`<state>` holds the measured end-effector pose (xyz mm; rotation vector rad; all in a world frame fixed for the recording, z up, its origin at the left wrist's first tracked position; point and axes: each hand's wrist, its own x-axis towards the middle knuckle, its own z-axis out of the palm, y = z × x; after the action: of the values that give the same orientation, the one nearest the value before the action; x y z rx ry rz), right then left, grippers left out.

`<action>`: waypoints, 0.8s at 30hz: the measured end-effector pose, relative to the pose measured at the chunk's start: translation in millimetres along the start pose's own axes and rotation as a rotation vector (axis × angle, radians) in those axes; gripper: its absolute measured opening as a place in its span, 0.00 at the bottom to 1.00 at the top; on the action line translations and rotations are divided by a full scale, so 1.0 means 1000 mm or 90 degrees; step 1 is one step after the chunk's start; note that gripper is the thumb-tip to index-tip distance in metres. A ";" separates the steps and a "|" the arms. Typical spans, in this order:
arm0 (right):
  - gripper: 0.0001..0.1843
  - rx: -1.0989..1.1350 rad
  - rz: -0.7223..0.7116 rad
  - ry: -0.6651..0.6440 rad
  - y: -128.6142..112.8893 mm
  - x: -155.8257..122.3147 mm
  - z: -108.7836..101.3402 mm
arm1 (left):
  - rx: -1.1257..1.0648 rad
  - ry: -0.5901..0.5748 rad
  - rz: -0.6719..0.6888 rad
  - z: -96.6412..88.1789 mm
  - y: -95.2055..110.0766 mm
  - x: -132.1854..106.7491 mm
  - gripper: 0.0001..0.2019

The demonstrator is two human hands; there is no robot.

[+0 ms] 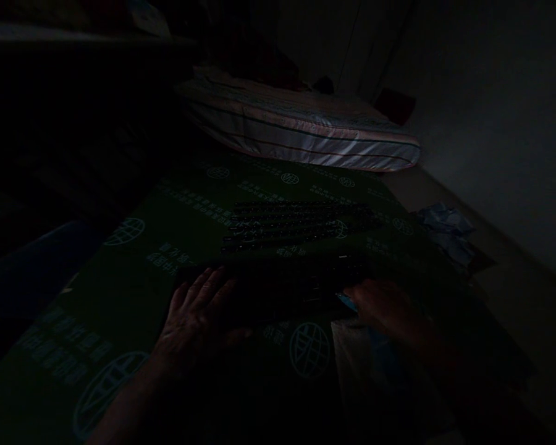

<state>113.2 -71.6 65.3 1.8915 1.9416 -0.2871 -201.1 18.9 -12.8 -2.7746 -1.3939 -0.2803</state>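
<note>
The scene is very dark. My left hand (pixel 197 318) lies flat with fingers stretched out, resting on the left end of a dark flat object (pixel 282 287) that looks like a keyboard body. My right hand (pixel 382 306) is at that object's right end, fingers curled, with a small light-blue thing (pixel 347 301) at its fingertips; I cannot make out what it is. Just beyond lie rows of dark keycaps (pixel 296 224), laid out on a green printed sheet (pixel 176 241).
A folded striped mattress or pillow (pixel 301 127) lies at the far end of the green sheet. Crumpled pale cloth or paper (pixel 447 232) sits on the floor at right. A wall rises on the right; the left side is in deep shadow.
</note>
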 end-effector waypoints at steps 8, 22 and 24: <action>0.17 0.005 0.004 0.014 -0.001 0.007 -0.003 | 0.032 -0.002 -0.016 -0.005 0.004 0.001 0.40; 0.16 -0.020 -0.029 -0.023 -0.009 0.012 -0.018 | 0.013 -0.016 -0.032 -0.006 0.007 0.001 0.40; 0.16 -0.025 -0.038 -0.024 -0.012 0.010 -0.020 | 0.006 -0.014 -0.032 -0.007 0.008 0.002 0.41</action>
<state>98.3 -54.7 77.1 1.7922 1.9675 -0.2979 -195.1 14.9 -5.0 -2.7471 -1.4687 -0.2441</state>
